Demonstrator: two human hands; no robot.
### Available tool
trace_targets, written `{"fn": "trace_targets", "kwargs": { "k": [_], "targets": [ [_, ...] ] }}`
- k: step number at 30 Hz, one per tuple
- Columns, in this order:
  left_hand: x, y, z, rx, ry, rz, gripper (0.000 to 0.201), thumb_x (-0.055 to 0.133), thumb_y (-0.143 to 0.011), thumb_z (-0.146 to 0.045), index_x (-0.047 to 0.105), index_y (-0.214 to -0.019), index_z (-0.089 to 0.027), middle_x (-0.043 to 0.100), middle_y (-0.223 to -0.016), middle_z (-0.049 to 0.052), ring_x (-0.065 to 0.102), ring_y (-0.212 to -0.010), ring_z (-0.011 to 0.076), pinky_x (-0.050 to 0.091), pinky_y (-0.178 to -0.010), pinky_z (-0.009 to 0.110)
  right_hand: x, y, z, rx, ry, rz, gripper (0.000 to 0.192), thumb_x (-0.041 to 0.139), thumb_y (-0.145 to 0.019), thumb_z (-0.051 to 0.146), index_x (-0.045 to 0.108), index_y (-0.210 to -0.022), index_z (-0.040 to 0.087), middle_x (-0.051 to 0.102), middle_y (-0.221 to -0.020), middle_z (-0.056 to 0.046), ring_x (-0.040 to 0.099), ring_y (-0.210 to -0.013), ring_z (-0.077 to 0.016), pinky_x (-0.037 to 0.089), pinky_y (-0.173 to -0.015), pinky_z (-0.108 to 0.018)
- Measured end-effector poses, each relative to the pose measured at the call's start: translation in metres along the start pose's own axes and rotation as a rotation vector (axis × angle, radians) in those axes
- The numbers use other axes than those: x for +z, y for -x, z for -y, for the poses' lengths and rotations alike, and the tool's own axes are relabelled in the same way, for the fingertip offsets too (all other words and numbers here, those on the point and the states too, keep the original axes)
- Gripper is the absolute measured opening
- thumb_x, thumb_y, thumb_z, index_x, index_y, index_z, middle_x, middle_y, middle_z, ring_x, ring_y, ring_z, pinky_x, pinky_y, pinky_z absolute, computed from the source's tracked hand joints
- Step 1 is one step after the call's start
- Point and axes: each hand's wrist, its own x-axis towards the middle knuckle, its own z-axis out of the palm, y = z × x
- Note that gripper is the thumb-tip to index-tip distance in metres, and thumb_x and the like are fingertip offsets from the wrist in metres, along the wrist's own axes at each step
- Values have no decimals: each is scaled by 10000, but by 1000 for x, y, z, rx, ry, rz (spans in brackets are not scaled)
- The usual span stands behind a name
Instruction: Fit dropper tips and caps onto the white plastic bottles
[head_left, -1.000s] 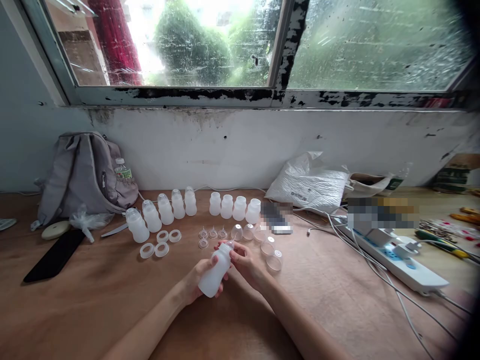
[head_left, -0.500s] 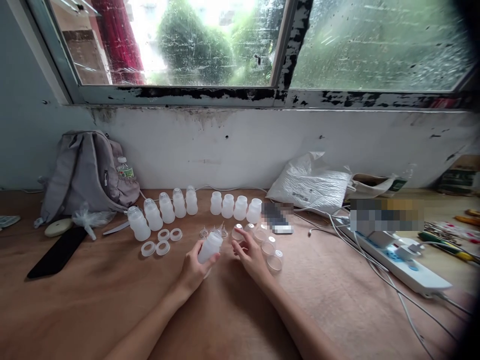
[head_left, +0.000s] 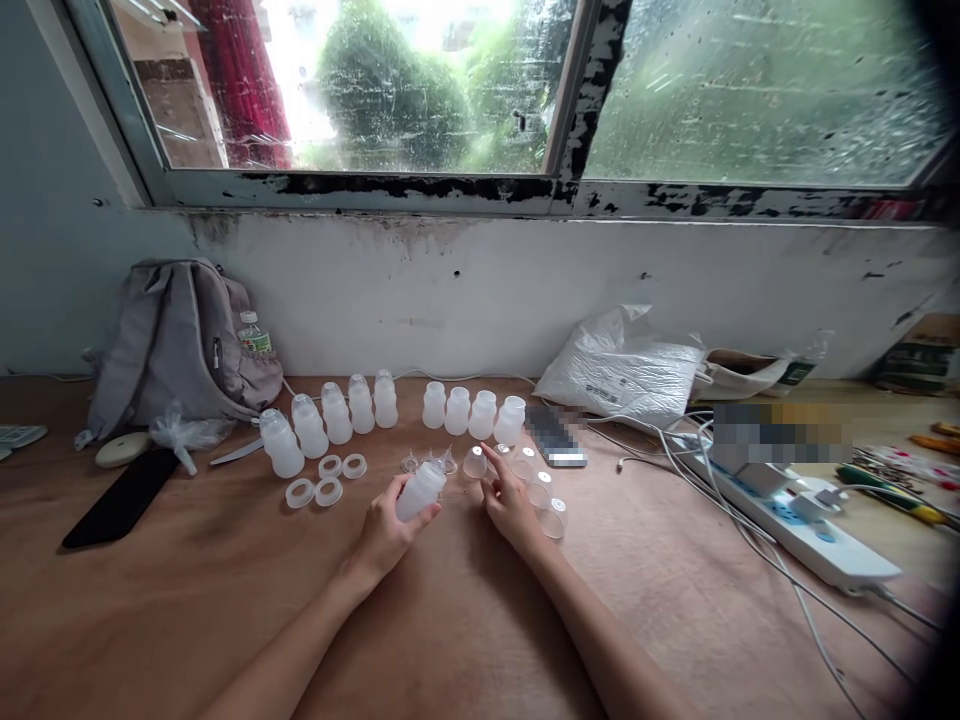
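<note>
A frosted baby bottle [head_left: 422, 488] is tilted in my left hand [head_left: 386, 525], its mouth up and to the right. My right hand [head_left: 513, 507] is over the clear bottle caps [head_left: 541, 490], index finger stretched out and the others partly bent, with nothing visible in it. A single cap [head_left: 474, 462] stands just left of the fingertip; whether they touch I cannot tell. Clear nipples [head_left: 448, 461] lie behind the held bottle. White collar rings [head_left: 328, 491] rest to the left. Capped bottles [head_left: 310, 428] stand in a row at the back left, open-topped bottles [head_left: 482, 413] at the back middle.
On the left are a grey backpack [head_left: 176, 340], a black flat case [head_left: 120, 500] and a plastic bag [head_left: 187, 435]. A silver package [head_left: 622, 365], a phone [head_left: 556, 437] and a power strip [head_left: 832, 555] with trailing cables are on the right. Behind stands the wall below a window.
My right hand has shifted slightly right and its index finger has straightened. My left hand still holds the baby bottle. The view has moved a little.
</note>
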Motion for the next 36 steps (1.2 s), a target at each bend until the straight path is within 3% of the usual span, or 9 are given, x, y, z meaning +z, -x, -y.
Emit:
{"fn": "trace_targets", "kwargs": {
  "k": [6, 12, 16, 20, 24, 27, 36],
  "targets": [
    [-1, -1, 3, 28, -22, 7, 387, 553, -712, -487, 511, -975, -206, 618, -834, 11, 571, -713, 167, 422, -642, 252, -3, 1, 4, -120, 163, -138, 371, 457, -696, 150, 565, -1045, 214, 561, -968, -55, 417, -489, -105, 399, -555, -286],
    [1, 0, 8, 79, -111, -18, 419, 566, -701, -497, 497, -1006, -218, 621, -910, 29, 584, -806, 198, 437, -694, 284, -6, 0, 4, -94, 220, 25, 400, 466, -679, 152, 589, -1053, 226, 598, -946, -36, 430, -480, -107, 402, -565, -293],
    [3, 0, 14, 144, -252, -45, 438, 577, -696, -488, 483, -1040, -234, 613, -991, 47, 582, -866, 225, 449, -702, 312, -5, -1, 3, -93, 208, 16, 320, 539, -725, 282, 602, -1033, 220, 579, -860, -42, 455, -502, -123, 412, -555, -302],
    [3, -1, 20, 250, -347, -52, 452, 573, -711, -471, 468, -1077, -228, 602, -1029, 64, 569, -911, 234, 451, -748, 334, -3, 0, 6, -32, 106, -31, 267, 603, -705, 394, 606, -900, 211, 556, -812, -33, 450, -466, -108, 412, -496, -288],
    [0, -2, 23, 318, -412, -42, 459, 569, -713, -478, 475, -1083, -222, 603, -991, 70, 571, -878, 233, 455, -746, 335, 0, 1, 12, 200, -274, -80, 310, 629, -672, 456, 481, -795, 212, 527, -716, 13, 511, -465, -119, 416, -405, -251],
    [-1, -3, 24, 346, -469, -44, 463, 575, -712, -470, 480, -1091, -221, 610, -945, 64, 574, -844, 231, 456, -719, 326, 1, 2, 17, 279, -455, -103, 329, 635, -673, 456, 451, -785, 206, 515, -707, 28, 513, -441, -98, 425, -386, -233],
    [2, -3, 27, 440, -570, -9, 437, 553, -740, -423, 507, -1113, -199, 626, -927, 78, 572, -810, 233, 448, -694, 337, 10, 12, 24, 175, -325, -10, 323, 624, -689, 465, 444, -701, 196, 497, -555, 51, 486, -355, -98, 364, -317, -210]
  ]
}}
